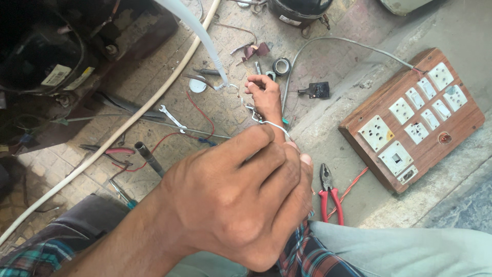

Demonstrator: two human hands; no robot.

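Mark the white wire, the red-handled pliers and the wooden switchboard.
white wire [269, 123], head view, bare stretch between the hands
red-handled pliers [330, 197], head view, upper handles
wooden switchboard [359, 115], head view, bare wooden edge

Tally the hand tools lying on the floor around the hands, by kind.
Pliers with red handles: 1
Spanner: 1
Screwdriver with green handle: 1
Tape roll: 1
Total: 4

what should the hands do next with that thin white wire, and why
Probably keep the thin white wire taut and go on twisting: the left hand pinches its near end, the right hand holds the far end, where it looks kinked rather than neatly wound.
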